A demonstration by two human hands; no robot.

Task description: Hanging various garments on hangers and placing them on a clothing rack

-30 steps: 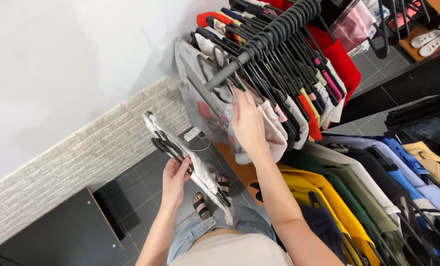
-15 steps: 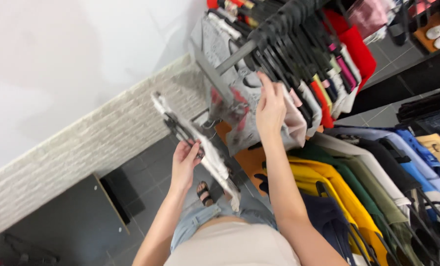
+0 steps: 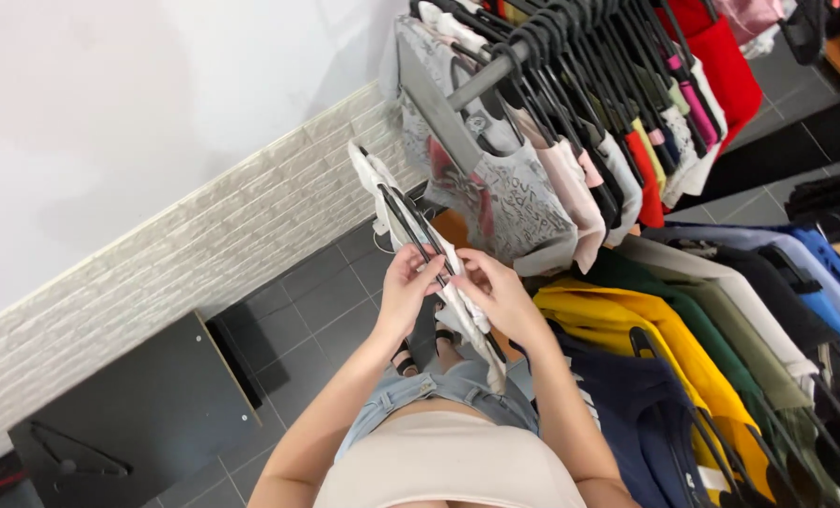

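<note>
A white garment on a black hanger (image 3: 401,212) is held out in front of me, tilted from upper left to lower right. My left hand (image 3: 408,284) grips the hanger and cloth from the left side. My right hand (image 3: 495,287) pinches the same garment from the right, fingers closed on the fabric. Both hands meet near the garment's lower part, just left of the clothes rail (image 3: 495,71).
The rail carries several hung tops on black hangers (image 3: 617,103), grey, pink, white and red. A lower row of yellow (image 3: 617,329), green and blue garments hangs at the right. A black board with a hanger on it (image 3: 128,423) leans against the white brick wall (image 3: 203,235).
My right hand has left the hung clothes on the rail and come down onto the white garment beside my left hand. The garment has risen and moved nearer the rail.
</note>
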